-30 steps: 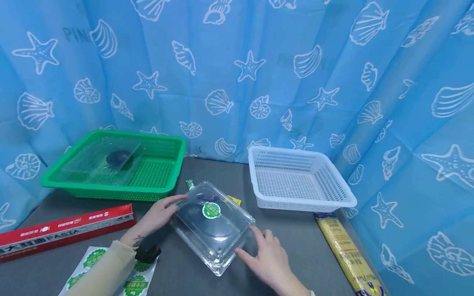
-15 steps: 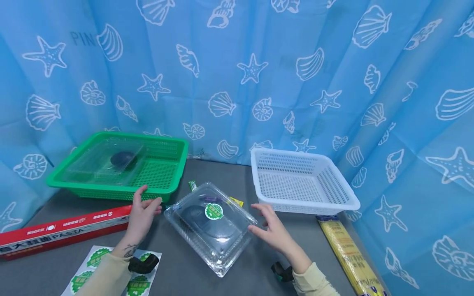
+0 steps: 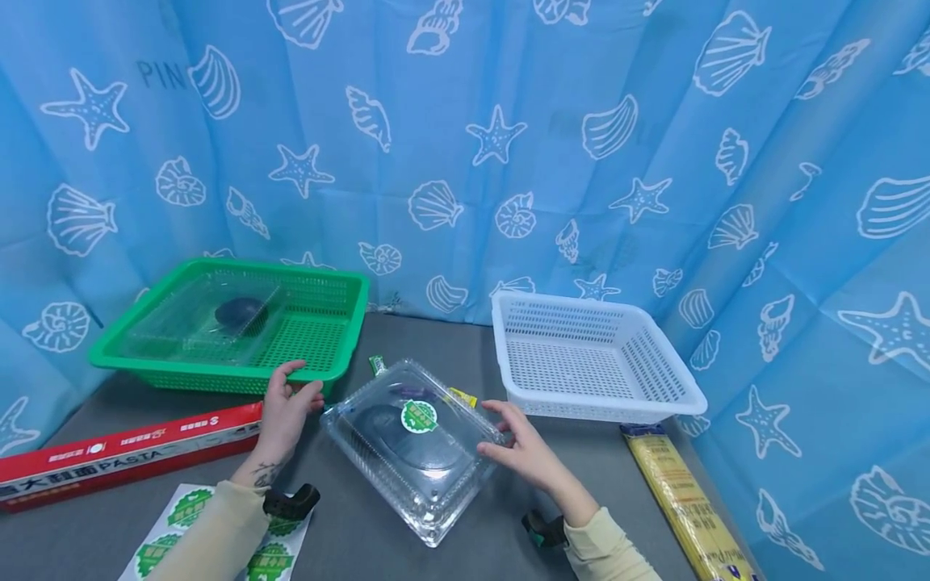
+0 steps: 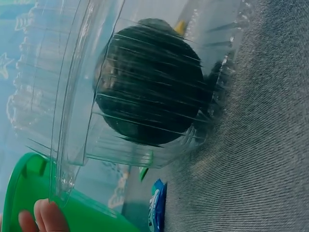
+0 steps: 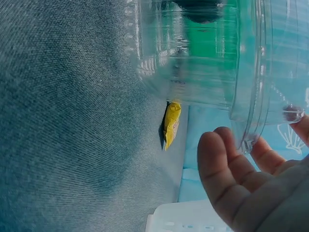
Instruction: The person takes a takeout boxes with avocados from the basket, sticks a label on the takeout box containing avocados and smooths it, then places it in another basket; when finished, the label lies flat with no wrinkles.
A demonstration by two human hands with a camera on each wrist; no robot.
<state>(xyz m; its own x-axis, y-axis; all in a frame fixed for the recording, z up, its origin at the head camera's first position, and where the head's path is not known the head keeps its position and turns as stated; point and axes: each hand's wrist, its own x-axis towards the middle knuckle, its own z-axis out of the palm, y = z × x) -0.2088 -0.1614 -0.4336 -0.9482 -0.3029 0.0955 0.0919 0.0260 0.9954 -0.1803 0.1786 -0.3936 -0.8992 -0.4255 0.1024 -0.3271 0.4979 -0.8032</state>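
Observation:
A closed clear plastic clamshell box (image 3: 407, 476) sits in the middle of the table, with a round green-and-white sticker (image 3: 419, 416) on its lid. Through its wall a dark round object (image 4: 149, 84) shows; its kind is unclear. My left hand (image 3: 285, 411) hovers by the box's left corner, fingers loosely bent, near the front of the green basket (image 3: 305, 373). At the opposite corner, my right hand (image 3: 526, 452) has its relaxed fingers around the rim's corner, touching or almost touching it. Neither hand visibly grips anything.
Left lie a red pasta box (image 3: 131, 452) and a sticker sheet (image 3: 163, 524). The green basket holds another clear box (image 3: 196, 319). A white basket (image 3: 596, 407) and a yellow pasta packet (image 3: 679, 492) are right. Small yellow (image 5: 171, 125) and blue (image 4: 157, 205) packets lie behind the clear box.
Both hands have let go of the clear box and moved outward from its corners, then drifted slightly back towards it. The box has stayed nearly in place.

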